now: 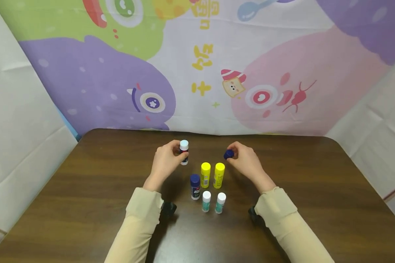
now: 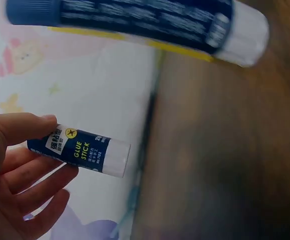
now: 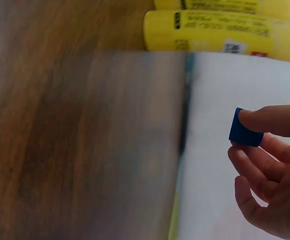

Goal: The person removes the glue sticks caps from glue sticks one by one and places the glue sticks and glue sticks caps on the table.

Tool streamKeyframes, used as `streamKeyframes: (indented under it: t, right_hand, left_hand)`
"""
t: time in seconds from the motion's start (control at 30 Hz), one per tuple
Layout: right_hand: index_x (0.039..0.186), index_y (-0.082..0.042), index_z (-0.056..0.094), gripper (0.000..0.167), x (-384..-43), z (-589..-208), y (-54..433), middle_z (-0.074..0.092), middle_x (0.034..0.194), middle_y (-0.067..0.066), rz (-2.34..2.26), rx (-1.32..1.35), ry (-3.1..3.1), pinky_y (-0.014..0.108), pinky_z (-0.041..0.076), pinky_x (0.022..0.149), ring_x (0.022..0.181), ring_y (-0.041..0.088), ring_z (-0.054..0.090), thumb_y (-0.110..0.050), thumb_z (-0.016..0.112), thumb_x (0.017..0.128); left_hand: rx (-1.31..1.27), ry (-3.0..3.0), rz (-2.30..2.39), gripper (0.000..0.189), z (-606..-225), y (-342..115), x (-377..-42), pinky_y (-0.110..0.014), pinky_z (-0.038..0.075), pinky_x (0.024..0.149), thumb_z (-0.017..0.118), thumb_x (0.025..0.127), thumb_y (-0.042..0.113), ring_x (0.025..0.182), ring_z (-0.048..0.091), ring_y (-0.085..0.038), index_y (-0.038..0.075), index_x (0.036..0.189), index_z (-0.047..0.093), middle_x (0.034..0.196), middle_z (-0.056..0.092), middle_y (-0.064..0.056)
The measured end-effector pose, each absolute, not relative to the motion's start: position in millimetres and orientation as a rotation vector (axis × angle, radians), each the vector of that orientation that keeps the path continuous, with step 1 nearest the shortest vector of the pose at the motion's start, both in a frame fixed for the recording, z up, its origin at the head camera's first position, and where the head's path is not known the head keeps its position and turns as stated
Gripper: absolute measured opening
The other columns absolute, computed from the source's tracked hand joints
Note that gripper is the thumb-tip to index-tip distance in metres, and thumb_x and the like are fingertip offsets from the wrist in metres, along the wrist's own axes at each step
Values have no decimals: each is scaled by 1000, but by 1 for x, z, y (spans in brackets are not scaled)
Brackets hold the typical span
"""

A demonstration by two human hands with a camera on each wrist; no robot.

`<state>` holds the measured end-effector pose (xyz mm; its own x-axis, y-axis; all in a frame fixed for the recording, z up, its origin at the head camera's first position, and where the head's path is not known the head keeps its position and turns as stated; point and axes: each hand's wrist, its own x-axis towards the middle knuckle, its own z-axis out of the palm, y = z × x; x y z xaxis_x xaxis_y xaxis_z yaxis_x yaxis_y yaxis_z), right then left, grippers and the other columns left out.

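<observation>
My left hand point(image 1: 165, 160) pinches a dark blue glue stick point(image 2: 87, 150) with a white base, between thumb and fingers. In the head view this stick stands upright with a whitish top. Over on the right, my right hand point(image 1: 245, 160) pinches a small dark blue cap point(image 3: 245, 132) by its sides. Between the hands and nearer me stand two yellow glue sticks point(image 1: 205, 175). A capped dark blue glue stick point(image 1: 195, 187) is just left of them. In front are two small glue sticks point(image 1: 206, 201) with white caps and green labels.
All of this is on a brown wooden table point(image 1: 102, 204). A cartoon-printed cloth point(image 1: 210, 109) hangs behind its far edge, with white sheeting point(image 1: 26, 120) at both sides. Dark wrist devices point(image 1: 169, 208) show below the sleeves.
</observation>
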<state>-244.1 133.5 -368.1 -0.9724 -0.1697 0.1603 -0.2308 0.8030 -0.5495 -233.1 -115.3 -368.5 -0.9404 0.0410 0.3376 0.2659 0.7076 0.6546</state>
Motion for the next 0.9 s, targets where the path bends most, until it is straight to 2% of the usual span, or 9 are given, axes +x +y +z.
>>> streamKeyframes:
  t: [0.17, 0.47, 0.7, 0.9]
  right_hand:
    - [104, -10, 60, 29, -254, -376, 132, 61, 91, 7, 816, 297, -2929, 35, 46, 69, 80, 22, 55, -18, 70, 78]
    - [107, -8, 59, 32, -263, -388, 131, 62, 103, 12, 628, 310, -3050, 42, 49, 74, 90, 27, 59, -20, 70, 79]
    - [106, -10, 60, 32, -265, -395, 131, 63, 101, 11, 573, 312, -3102, 42, 49, 71, 89, 27, 60, -19, 71, 78]
    - [105, -10, 61, 32, -266, -398, 132, 64, 100, 10, 571, 316, -3127, 42, 49, 72, 88, 26, 60, -19, 73, 76]
  left_hand:
    - [-184, -2682, -1041, 31, -377, -111, -238, -38, 49, 74, 72, 77, 26, 81, 65, -19, 9, 102, 64, 91, 69, -5]
    - [-60, -2720, -1035, 30, -393, -107, -242, -38, 49, 70, 71, 77, 25, 81, 63, -22, 9, 101, 63, 93, 69, -7]
    - [-41, -2730, -1032, 30, -395, -104, -244, -39, 49, 67, 70, 78, 25, 78, 63, -22, 10, 103, 62, 94, 68, -6]
    - [-27, -2729, -1078, 31, -397, -102, -244, -39, 49, 72, 70, 79, 25, 83, 64, -22, 10, 105, 62, 96, 68, -7]
